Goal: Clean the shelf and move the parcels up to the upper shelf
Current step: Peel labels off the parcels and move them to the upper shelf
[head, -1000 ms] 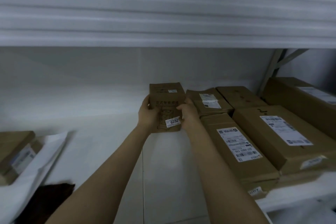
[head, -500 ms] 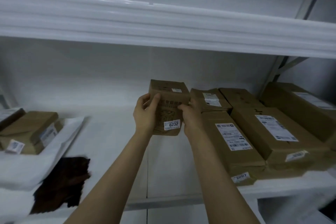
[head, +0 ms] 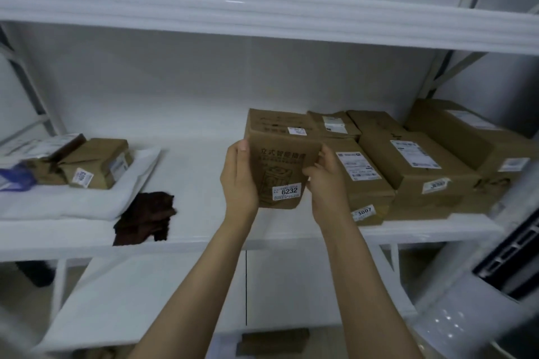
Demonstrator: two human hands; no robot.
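Both hands were on one brown parcel [head: 280,160] tagged 6232. Left hand [head: 239,181] gripped its left edge, right hand [head: 326,183] its right edge, fingers [head: 323,154] curled round the cardboard. The parcel was upright at the middle shelf [head: 198,172], just left of the row of boxes [head: 414,160] and below the upper shelf [head: 262,17]. A dark brown cloth [head: 145,217] lay near the shelf's front edge. Small parcels [head: 96,163] sat on a white bag [head: 73,201] at far left.
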